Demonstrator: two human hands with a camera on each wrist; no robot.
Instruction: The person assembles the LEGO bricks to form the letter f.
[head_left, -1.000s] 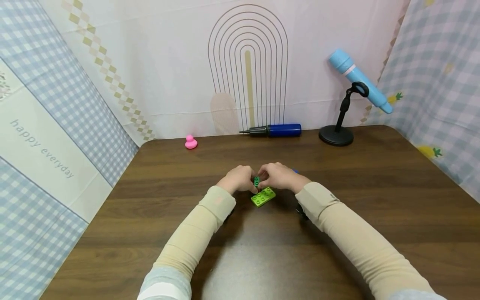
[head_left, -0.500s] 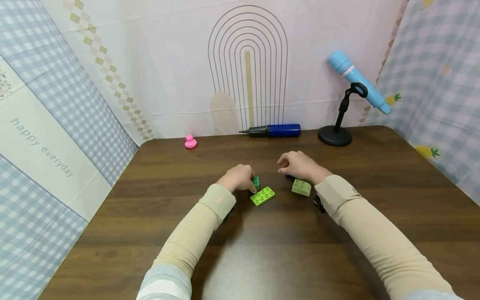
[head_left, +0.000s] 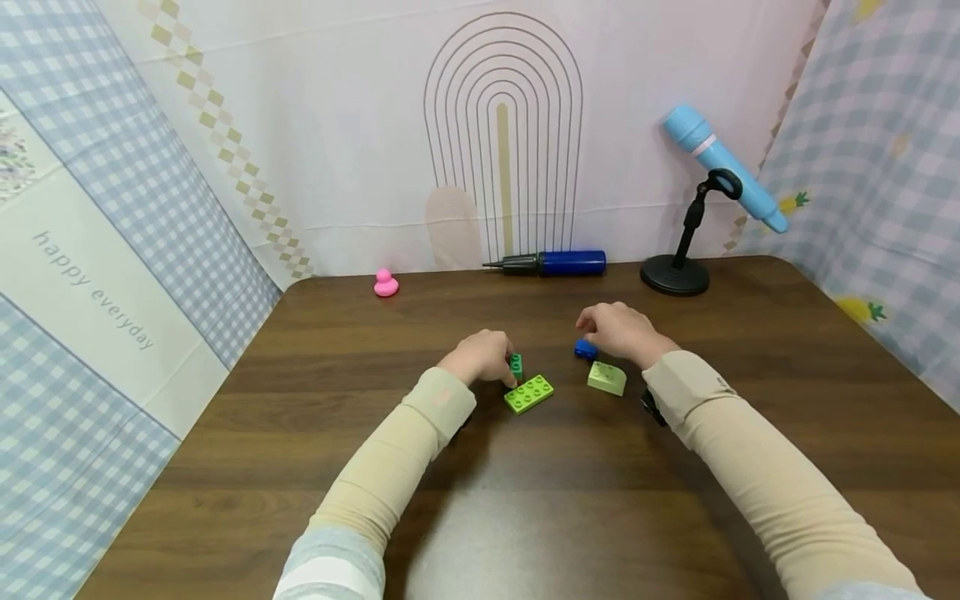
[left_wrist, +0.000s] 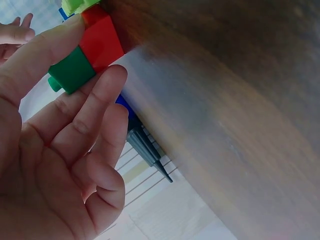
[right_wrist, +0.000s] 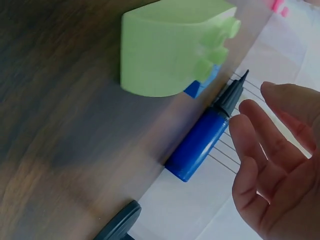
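Observation:
My left hand [head_left: 480, 357] pinches a stack of a green brick [left_wrist: 74, 70] and a red brick [left_wrist: 102, 42] between thumb and fingers. In the head view only the studded top of the green brick shows beside the fingertips. Right by it on the table lies a lime-green studded plate [head_left: 529, 394]. My right hand [head_left: 621, 331] hovers over the table with its fingers loosely bent and nothing between them. Its fingertips are right at a small blue brick [head_left: 585, 349]. Just in front of that sits a pale green curved brick [head_left: 607, 378], large in the right wrist view.
Along the back edge lie a pink duck [head_left: 386, 283] and a blue-and-black hand pump [head_left: 555, 263]. A light blue toy microphone [head_left: 723, 165] leans in a black stand [head_left: 675, 275] at the back right. Patterned cloth [head_left: 360, 125] hangs behind the brown table [head_left: 360, 333].
My right hand has left the green brick and moved right to the blue brick, uncovering the pale green curved brick. The left hand stays in place with the stack.

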